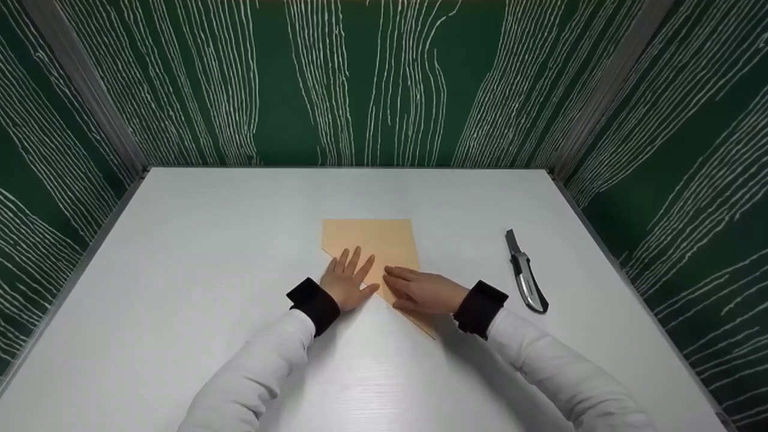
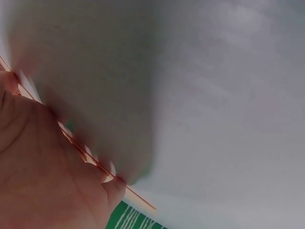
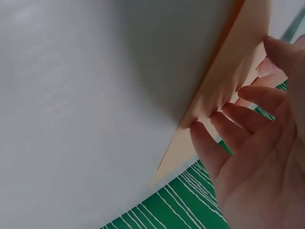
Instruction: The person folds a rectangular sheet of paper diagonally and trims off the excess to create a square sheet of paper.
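- Green walls (image 1: 276, 90) with wavy white lines stand behind and at both sides, apparently to screen off the work area.
- The white table (image 1: 180, 240) fills the space between them, a flat, firm surface that suits pressing on thin paper.
- Two white sleeves, the left sleeve (image 1: 252, 372) and the right sleeve (image 1: 558, 366), slant inward, so both hands meet near the middle.
- The tan paper (image 1: 375, 237) lies on the table in front of the person, under both hands. Its lower-left side is one long diagonal edge, probably a fold, since the left wrist view shows layered edges there.
- The right hand (image 1: 429, 291) touches the paper's lower right part, just beside the diagonal edge. The right wrist view shows its fingertips slightly apart, resting on the sheet and clamped on nothing, perhaps to smooth it.
- The left hand (image 1: 350, 285) straddles the diagonal edge, fingers straight and spread over the paper, gripping nothing; the spread likely steadies the sheet.
- Black wristbands, left (image 1: 315, 306) and right (image 1: 480, 309), wrap both wrists, presumably to carry the cameras.
- A utility knife (image 1: 527, 279) lies right of the paper, well apart, seemingly placed clear of the hands yet within reach.
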Demonstrator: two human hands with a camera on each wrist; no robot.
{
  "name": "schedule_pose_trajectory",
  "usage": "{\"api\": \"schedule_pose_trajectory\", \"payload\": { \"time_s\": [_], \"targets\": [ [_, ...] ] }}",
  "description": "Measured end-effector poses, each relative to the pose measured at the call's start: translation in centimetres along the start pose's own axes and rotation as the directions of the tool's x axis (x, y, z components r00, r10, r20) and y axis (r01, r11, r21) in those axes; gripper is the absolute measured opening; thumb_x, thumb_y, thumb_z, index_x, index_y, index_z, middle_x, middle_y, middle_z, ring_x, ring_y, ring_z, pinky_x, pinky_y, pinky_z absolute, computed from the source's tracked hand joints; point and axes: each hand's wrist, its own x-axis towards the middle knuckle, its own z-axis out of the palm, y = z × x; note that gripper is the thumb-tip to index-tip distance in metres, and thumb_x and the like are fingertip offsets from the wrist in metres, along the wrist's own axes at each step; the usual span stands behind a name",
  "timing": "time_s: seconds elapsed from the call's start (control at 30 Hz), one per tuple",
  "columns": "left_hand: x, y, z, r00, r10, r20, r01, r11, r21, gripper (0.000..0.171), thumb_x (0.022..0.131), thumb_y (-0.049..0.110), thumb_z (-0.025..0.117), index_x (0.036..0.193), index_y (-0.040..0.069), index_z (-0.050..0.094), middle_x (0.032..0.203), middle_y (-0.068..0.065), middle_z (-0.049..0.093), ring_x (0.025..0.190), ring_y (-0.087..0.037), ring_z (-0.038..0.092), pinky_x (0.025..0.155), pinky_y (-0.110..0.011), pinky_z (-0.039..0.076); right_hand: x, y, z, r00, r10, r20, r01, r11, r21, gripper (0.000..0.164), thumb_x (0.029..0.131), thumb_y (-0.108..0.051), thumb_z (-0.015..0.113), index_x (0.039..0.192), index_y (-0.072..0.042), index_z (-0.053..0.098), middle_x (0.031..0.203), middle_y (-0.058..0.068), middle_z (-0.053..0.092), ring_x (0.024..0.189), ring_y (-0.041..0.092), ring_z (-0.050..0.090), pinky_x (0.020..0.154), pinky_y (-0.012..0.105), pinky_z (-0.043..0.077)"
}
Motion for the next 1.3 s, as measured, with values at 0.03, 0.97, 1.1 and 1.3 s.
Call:
{"api": "schedule_pose_trajectory", "payload": {
  "time_s": [0.03, 0.97, 1.1, 1.3],
  "targets": [
    [-0.1, 0.0, 0.0, 1.0, 0.003, -0.006, -0.003, 1.0, -0.001, 0.067, 0.109, 0.05, 0.035, 0.166, 0.019, 0.017, 0.175, -0.013, 0.008, 0.163, -0.035, 0.008, 0.133, -0.05, 0.013, 0.1, 0.0, -0.1, 1.0, 0.014, 0.019, -0.014, 1.0, 0.019, 0.061, 0.106, -0.032, 0.056, 0.153, 0.004, 0.042, 0.162, 0.023, 0.04, 0.147, 0.037, 0.047, 0.112, 0.047, 0.05],
    [0.8, -2.2, 1.0, 0.977, -0.168, -0.129, 0.164, 0.985, -0.046, 0.065, 0.111, 0.036, 0.036, 0.163, 0.001, 0.018, 0.173, -0.02, 0.014, 0.163, -0.033, 0.014, 0.132, -0.049, 0.017, 1.8, 1.8, 0.5, 0.976, 0.125, 0.178, -0.154, 0.975, 0.16, 0.074, 0.107, -0.048, 0.048, 0.165, -0.013, 0.019, 0.174, 0.009, 0.016, 0.161, 0.033, 0.018, 0.129, 0.051, 0.026],
    [1.0, -2.5, 1.1, 0.97, -0.208, -0.124, 0.204, 0.978, -0.044, 0.068, 0.111, 0.039, 0.034, 0.163, -0.001, 0.015, 0.173, -0.02, 0.012, 0.163, -0.032, 0.012, 0.132, -0.049, 0.014, 1.9, 1.8, 0.3, 0.979, 0.116, 0.168, -0.145, 0.974, 0.175, 0.074, 0.107, -0.046, 0.049, 0.164, -0.01, 0.021, 0.174, 0.012, 0.018, 0.161, 0.036, 0.019, 0.128, 0.054, 0.027],
    [1.1, -2.2, 0.5, 0.952, -0.284, -0.116, 0.286, 0.958, -0.003, 0.069, 0.111, 0.041, 0.033, 0.163, -0.001, 0.016, 0.173, -0.019, 0.013, 0.163, -0.03, 0.014, 0.132, -0.049, 0.014, 1.9, 1.6, 0.1, 0.978, 0.115, 0.173, -0.146, 0.973, 0.178, 0.074, 0.107, -0.046, 0.049, 0.164, -0.008, 0.021, 0.174, 0.012, 0.017, 0.161, 0.036, 0.019, 0.128, 0.053, 0.026]
  ]
}}
